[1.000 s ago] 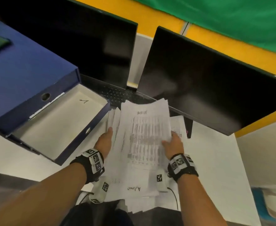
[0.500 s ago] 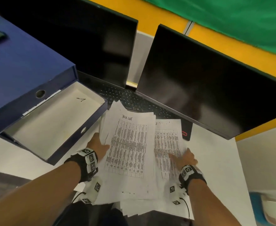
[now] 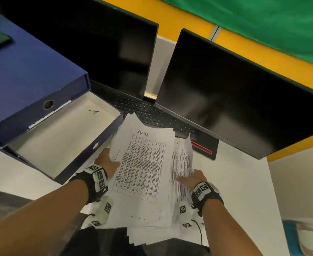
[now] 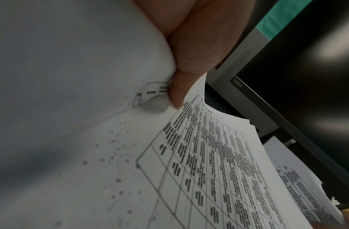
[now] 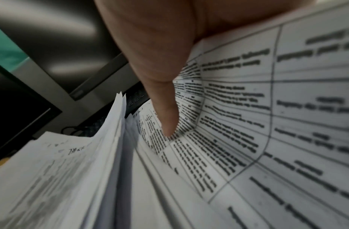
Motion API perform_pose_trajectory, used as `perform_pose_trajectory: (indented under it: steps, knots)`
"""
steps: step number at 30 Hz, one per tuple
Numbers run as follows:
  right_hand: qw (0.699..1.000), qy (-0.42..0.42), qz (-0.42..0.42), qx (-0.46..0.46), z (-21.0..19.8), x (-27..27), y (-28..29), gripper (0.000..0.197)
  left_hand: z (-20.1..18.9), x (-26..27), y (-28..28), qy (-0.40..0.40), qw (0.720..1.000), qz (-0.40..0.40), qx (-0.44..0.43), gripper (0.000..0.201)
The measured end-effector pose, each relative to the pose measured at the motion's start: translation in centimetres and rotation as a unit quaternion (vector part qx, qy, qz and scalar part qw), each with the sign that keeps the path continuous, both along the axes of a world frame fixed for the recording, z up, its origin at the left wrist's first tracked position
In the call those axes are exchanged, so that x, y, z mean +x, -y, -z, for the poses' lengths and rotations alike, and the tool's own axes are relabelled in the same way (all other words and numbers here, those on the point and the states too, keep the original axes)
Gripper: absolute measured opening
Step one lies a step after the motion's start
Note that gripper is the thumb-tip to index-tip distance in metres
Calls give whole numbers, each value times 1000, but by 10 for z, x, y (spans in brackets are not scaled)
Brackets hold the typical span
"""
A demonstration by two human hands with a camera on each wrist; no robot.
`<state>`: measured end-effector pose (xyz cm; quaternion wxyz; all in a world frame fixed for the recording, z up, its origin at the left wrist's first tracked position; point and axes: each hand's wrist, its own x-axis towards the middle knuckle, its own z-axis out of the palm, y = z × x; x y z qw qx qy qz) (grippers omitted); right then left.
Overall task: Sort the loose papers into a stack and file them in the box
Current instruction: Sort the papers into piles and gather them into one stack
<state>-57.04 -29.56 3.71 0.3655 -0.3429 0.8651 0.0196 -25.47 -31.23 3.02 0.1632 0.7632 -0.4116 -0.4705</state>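
- Between my two hands, the papers (image 3: 142, 163) lie fanned on the desk (image 3: 244, 182), the box (image 3: 63, 137) open at ten o'clock.
- My left hand (image 3: 106, 161) pinches their left edge (thumb on top).
- My right hand (image 3: 192, 177) grips a lower sheet, thumb pressing it.

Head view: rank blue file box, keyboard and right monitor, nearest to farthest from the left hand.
From the left hand:
1. Blue file box, open, its near wall just left of the hand.
2. Keyboard, beyond the papers, ahead and right.
3. Right monitor, farther back on the right.
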Motion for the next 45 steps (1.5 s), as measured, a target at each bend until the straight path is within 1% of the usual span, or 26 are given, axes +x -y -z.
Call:
perform_pose_trajectory:
  steps: [3,6,8,10,13,16,22,25,28,30,31,33,35,36,38,39,40,42,45]
  knots:
    - [1000,5,1,3,2,10,-3,75,1,2,0,3,1000,-4,-5,48]
    - [1000,6,-10,-13,8,16,-4,82,0,3,-1,1,1000,-7,-2,45]
    - [1000,-7,-14,-12,2,22,-6,85,0,3,-1,2,1000,-10,-4,44]
    - [1000,-9,4,-18,-3,24,-8,75,0,3,-1,-1,1000,-12,-4,44]
    - [999,34,35,-23,-3,27,-9,63,-2,4,0,-4,1000,-14,-4,47]
    - [997,68,36,-16,-3,27,-12,53,-3,7,0,-2,1000,-16,0,46]
    - [995,79,44,-30,-6,32,-20,40,1,12,0,-2,1000,-17,-1,49]
    - [992,95,57,-54,-7,36,-23,43,1,13,0,-3,1000,-17,4,50]
    - [993,77,59,-60,-12,39,-24,41,2,14,2,-4,1000,-12,6,50]
    - [993,51,66,-81,-20,37,-23,37,1,14,2,-3,1000,-13,10,53]
    - [993,27,67,-96,-27,35,-23,36,0,14,2,-1,1000,-14,13,55]
    - [990,-47,35,-128,-48,27,-23,32,-2,15,2,-2,1000,-25,15,59]
    - [978,-113,-3,-178,-80,18,-23,23,-4,14,2,-3,999,-32,23,60]
    - [968,-138,-9,-208,-98,13,-23,21,-3,14,2,-6,999,-33,25,61]
    - [943,-160,-6,-291,-137,5,-22,24,-3,13,3,-6,999,-31,27,60]
    - [926,-156,-4,-343,-155,2,-22,26,-5,13,3,-6,999,-27,27,58]
    - [910,-137,0,-392,-173,2,-23,29,-4,12,4,-11,999,-26,23,56]
    - [884,-55,28,-464,-197,2,-25,35,-1,9,5,-30,999,-24,19,55]
    - [857,78,79,-503,-208,8,-26,40,-1,-4,4,-70,997,-18,11,50]
